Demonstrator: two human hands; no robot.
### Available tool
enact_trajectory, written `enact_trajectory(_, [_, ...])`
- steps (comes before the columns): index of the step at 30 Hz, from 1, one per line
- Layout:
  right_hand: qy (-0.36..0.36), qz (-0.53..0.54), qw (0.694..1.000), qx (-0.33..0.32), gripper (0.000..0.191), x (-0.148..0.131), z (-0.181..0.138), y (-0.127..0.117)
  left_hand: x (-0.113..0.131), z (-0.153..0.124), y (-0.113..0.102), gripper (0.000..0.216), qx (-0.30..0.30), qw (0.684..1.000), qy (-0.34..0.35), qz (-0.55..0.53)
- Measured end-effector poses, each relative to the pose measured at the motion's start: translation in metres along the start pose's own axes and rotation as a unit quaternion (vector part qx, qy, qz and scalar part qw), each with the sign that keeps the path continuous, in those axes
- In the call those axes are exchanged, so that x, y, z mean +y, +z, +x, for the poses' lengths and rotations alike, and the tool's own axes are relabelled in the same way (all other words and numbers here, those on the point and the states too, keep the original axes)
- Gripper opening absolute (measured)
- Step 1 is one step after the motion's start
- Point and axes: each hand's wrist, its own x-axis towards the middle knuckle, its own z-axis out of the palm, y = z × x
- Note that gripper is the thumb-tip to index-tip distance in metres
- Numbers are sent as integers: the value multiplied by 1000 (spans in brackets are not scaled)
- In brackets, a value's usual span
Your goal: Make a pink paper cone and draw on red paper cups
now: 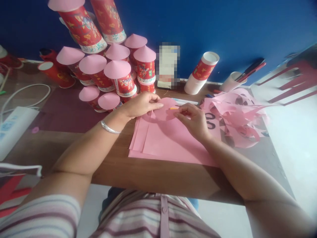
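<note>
The left hand (145,105) is clamped, thumb against fingers, on the left side of a pink paper disc (163,112), which is held up over a stack of pink sheets (170,142) lying between the middle of the desk (148,175) and its far edge. The right hand (193,119) has its fingers drawn in at the disc's other side, by a small yellow strip (174,108) — whether they clamp on the strip, the paper or both I cannot tell from where I stand. The disc looks thin, so a hard pinch or an uneven pull between the two sides could crease or tear it; if the strip is sticky, a slip of the fingertips could set it crooked. The left wrist is near the front of the pink-capped red cylinders (123,84), crowded toward the desk's far left corner, and a careless elbow or backhand could topple several, since they stand so close together. On the other side, loose pink scraps (242,119) reach the desk's right edge — a sweep of the right forearm might push them off, or drag at the dark loops (210,120), perhaps scissor handles, and shift the sheets beneath.
</note>
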Motion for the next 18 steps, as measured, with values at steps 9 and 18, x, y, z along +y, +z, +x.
enact_trajectory(9, [-57,34,996,52,12,0,-4,3,-1,1,3,27,36,998,4,-55])
enact_trajectory(18, [28,132,991,-5,27,-3,-5,8,6,-1,9,24,-16,1000,21,-16])
